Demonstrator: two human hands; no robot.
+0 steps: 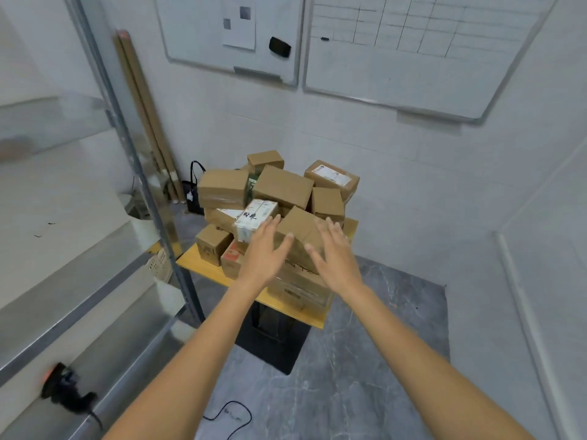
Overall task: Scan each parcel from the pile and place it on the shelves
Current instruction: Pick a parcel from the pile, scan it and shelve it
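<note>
A pile of several cardboard parcels (282, 185) lies heaped on a small yellow-topped table (203, 268). My left hand (265, 252) and my right hand (333, 252) reach out side by side with straight fingers, one on each side of a tilted brown box (300, 231) at the front of the pile. Neither hand holds anything. A white printed carton (254, 217) lies just beyond my left fingertips. A black barcode scanner (65, 389) with a cable sits on the metal shelf (79, 300) at the lower left.
Metal shelving with an upright post (139, 173) fills the left side. Cardboard tubes (139, 106) and a black bag (193, 192) stand in the corner behind it. Two whiteboards (413, 52) hang on the wall. A black cable (232, 417) lies on the grey floor.
</note>
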